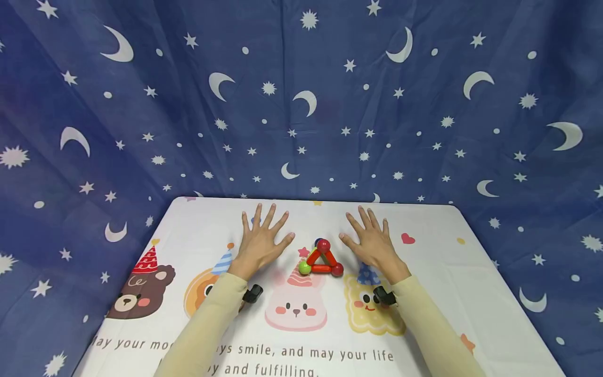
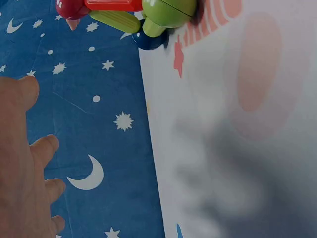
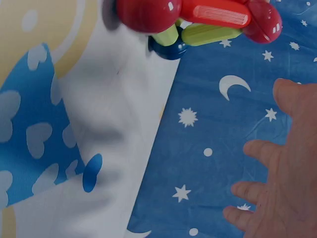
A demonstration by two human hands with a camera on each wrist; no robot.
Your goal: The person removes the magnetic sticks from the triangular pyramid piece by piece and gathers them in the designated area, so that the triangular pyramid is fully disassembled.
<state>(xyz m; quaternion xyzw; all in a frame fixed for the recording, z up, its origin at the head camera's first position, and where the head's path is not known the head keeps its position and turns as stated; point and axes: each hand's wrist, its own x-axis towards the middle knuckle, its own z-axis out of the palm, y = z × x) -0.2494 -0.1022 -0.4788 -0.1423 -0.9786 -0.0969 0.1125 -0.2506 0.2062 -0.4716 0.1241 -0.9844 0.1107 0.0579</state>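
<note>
A small toy pyramid of red and green rods joined by red, green and blue balls stands on the white cartoon-printed tablecloth, between my two hands. My left hand lies flat on the cloth just left of it, fingers spread, holding nothing. Flat and spread as well, my right hand rests just right of the toy. Neither hand touches it. In the left wrist view the toy shows at the top edge, my fingers at the left. The right wrist view has the toy at the top and my fingers at the right.
A dark blue curtain with white moons and stars hangs behind and around the table. The tablecloth carries printed animals in party hats, among them a brown bear, and a line of text along its near edge. Cream sleeves cover both forearms.
</note>
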